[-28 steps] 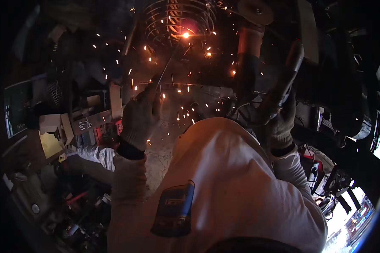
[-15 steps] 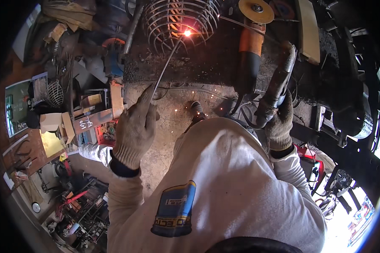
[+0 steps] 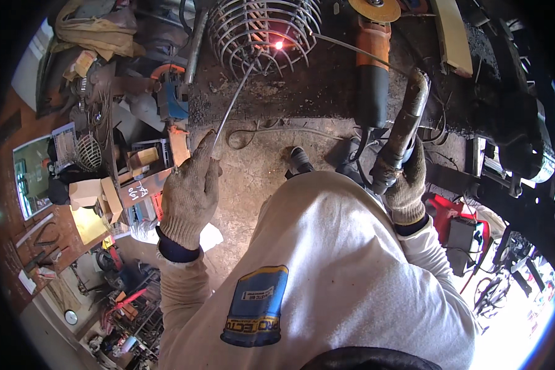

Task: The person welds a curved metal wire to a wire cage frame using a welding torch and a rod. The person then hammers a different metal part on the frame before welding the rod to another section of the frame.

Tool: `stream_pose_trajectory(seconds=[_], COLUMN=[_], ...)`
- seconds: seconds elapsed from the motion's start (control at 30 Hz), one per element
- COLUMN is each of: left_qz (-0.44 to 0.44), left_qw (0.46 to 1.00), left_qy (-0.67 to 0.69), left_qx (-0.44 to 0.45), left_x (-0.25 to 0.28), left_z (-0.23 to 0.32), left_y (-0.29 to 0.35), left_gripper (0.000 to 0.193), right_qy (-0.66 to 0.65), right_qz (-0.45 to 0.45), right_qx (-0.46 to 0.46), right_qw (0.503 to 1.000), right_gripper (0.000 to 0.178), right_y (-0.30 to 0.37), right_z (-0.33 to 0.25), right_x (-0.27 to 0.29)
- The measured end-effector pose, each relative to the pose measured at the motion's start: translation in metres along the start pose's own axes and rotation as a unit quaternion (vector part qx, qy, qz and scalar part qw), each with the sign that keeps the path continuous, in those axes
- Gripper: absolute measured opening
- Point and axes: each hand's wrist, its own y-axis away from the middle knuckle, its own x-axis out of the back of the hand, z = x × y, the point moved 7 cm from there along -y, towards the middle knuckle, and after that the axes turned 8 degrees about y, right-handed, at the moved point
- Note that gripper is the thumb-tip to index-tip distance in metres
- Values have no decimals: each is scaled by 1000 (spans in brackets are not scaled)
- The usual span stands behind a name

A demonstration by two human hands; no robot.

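A rounded cage of bent metal rods (image 3: 267,26) stands on the dark workbench at the top, with a small red-hot spot glowing on its near side. My left hand (image 3: 191,197), in a knitted glove, is closed round a thin metal rod (image 3: 233,106) whose far end reaches the cage's near edge. My right hand (image 3: 408,188), also gloved, grips a worn welding electrode holder (image 3: 407,120). From its jaw a thin electrode (image 3: 339,42) runs left across the angle grinder toward the cage's right side; I cannot tell whether its tip touches.
An orange and black angle grinder (image 3: 372,80) with a disc lies on the workbench (image 3: 271,102), left of the electrode holder. A flat wooden board (image 3: 452,37) lies beyond. Cardboard boxes (image 3: 95,197) and clutter fill the left. A cable (image 3: 277,129) runs below the bench edge.
The bright glow at the cage has shrunk to a small red spot, and the flying sparks are gone. The electrode's cage-side end sits slightly lower in view. Both hands keep their holds.
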Motion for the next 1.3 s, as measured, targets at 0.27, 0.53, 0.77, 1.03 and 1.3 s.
stream_pose_trajectory(seconds=[0.27,0.53,0.77,1.03,1.3], left_qz=[-3,-6,44,54,139], left_qw=[984,999,997,981,976], left_qy=[-125,-33,40,-103,-104], left_qx=[-126,-8,-39,-154,-131], left_x=[-26,-63,-68,-86,-95], left_z=[1,-43,-25,-15,-23], left_y=[-20,-30,-26,-25,-31], left_gripper=[54,56,54,53,56], right_qy=[102,86,55,105,249], right_qz=[16,2,3,-22,-39], right_qx=[44,31,7,17,25], right_qw=[994,996,998,994,967], right_gripper=[59,65,62,62,65], right_y=[10,10,8,0,-11], right_z=[-9,15,1,-4,-22], right_x=[-21,-25,-29,-26,-21])
